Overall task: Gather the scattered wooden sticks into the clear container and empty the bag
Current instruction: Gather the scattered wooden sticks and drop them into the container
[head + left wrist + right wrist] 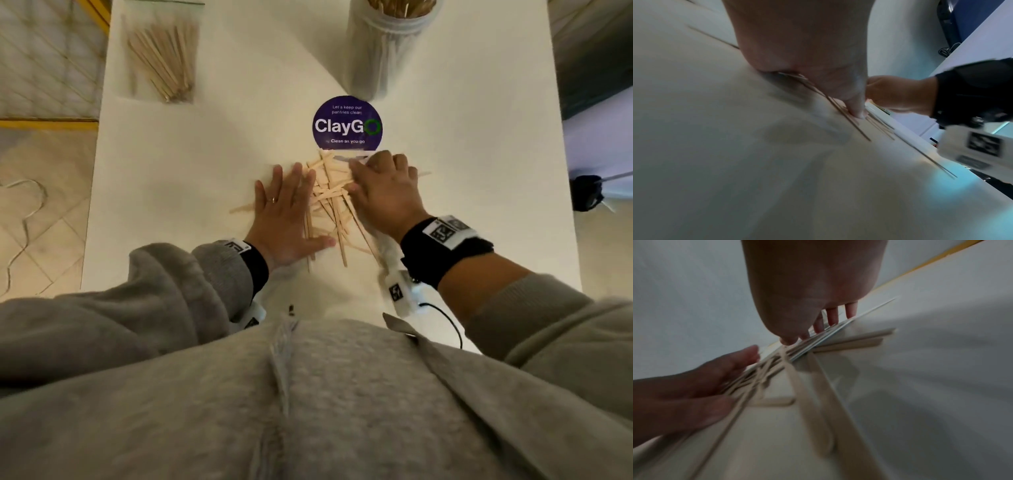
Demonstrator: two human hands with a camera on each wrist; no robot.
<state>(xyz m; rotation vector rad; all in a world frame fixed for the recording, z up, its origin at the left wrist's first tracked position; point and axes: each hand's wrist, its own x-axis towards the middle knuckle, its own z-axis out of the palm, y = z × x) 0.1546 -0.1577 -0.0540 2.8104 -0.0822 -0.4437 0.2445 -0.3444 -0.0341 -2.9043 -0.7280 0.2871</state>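
Raking the loose wooden sticks together is the step you're on: they lie crisscrossed on the white worktop just on your side of the round purple sticker, packed between your two hands. Your left hand lies flat, fingers straight and spread, palm down on the pile's left edge, gripping nothing. Your right hand sits on the pile's right side with fingers bent down onto the sticks; whether it actually pinches any, I can't tell. The clear container stands beyond the sticker, to its right, already holding sticks upright. The bag lies beyond the sticker, far to its left, still full of sticks. Expect the sticks to be light, thin, stiff and smooth, so they'll likely skid and fan out on this slick top. Square them parallel first, then squeeze the bundle around its middle from both sides; grabbing one end would probably let them splay.
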